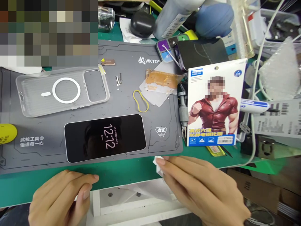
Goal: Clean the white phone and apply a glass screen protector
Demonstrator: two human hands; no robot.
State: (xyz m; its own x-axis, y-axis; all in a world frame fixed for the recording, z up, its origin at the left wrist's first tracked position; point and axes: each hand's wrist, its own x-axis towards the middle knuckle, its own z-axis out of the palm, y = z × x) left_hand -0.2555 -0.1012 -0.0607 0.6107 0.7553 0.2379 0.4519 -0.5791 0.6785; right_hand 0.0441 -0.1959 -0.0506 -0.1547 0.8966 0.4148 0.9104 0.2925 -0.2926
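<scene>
A phone (pixel 105 138) lies face up on the grey work mat, its screen lit with 12:12. My right hand (pixel 197 188) pinches a folded white wipe (pixel 159 166) between thumb and fingers, to the right of the phone and past the mat's front edge. Below the phone's left end, my left hand (pixel 62 197) is loosely curled over the table's front edge. Its thumb and index finger are apart, with nothing visible between them. A clear phone case (pixel 49 103) with a white ring lies behind the phone. Between case and packets is a yellow rubber band (pixel 141 101).
Small metal parts (pixel 118 79) and an orange-brown packet (pixel 162 81) lie on the mat (pixel 127 125). At right stands a screen-protector package (pixel 211 125) before a dark phone (pixel 202 53). A bottle (pixel 176 18) and a blue bulb blower (pixel 215 18) are at the back.
</scene>
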